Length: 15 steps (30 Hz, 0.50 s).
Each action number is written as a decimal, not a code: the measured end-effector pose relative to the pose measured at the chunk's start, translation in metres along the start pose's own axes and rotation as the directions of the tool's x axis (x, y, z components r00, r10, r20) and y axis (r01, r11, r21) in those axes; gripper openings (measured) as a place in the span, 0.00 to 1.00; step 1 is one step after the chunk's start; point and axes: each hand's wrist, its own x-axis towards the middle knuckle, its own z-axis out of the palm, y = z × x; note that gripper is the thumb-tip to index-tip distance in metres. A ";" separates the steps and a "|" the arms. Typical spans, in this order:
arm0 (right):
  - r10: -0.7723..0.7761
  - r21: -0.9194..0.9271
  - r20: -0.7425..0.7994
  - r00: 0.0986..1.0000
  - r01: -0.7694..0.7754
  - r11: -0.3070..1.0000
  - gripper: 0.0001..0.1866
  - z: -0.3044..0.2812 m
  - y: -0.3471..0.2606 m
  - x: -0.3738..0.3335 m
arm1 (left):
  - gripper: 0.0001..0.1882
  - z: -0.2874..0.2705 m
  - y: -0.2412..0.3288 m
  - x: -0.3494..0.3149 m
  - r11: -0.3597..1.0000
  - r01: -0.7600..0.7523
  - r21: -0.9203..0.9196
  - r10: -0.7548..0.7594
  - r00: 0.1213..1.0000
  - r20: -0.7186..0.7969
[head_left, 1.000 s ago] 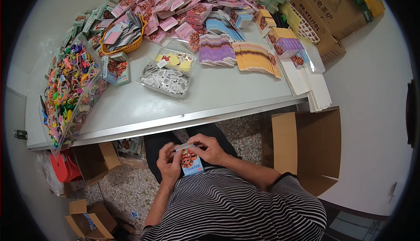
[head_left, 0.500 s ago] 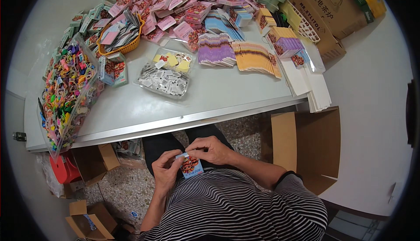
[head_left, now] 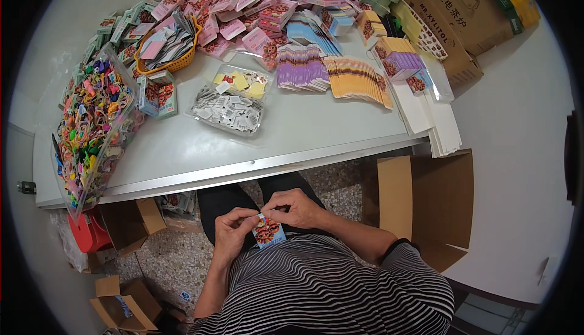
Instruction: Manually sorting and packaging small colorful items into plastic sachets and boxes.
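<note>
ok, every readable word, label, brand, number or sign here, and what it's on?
Wording and brands not copied here; only where print stands:
Brown carton: large dark lettering, readable.
Green-and-yellow package: pale letters, red star.
Blue box, held: print too small to read.
Pink boxes: too small to read.
White tags: too small to read.

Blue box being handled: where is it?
Head view, low, left of centre: the blue box, held by the left hand and right hand, near the striped shirt.
</note>
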 end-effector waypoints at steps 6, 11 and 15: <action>-0.041 0.025 0.003 0.999 0.041 0.999 0.07 -0.003 0.005 -0.002 | 0.07 0.005 0.003 -0.001 1.000 -0.020 0.022 0.020 0.999 0.026; -0.178 0.022 -0.058 0.982 0.180 0.983 0.07 0.004 0.014 -0.005 | 0.09 0.006 0.009 -0.007 0.957 -0.148 0.250 0.139 0.989 0.051; -0.132 0.034 -0.046 0.990 0.133 0.990 0.07 0.006 0.010 -0.003 | 0.09 -0.007 0.002 -0.009 0.992 0.000 0.127 -0.006 0.999 0.041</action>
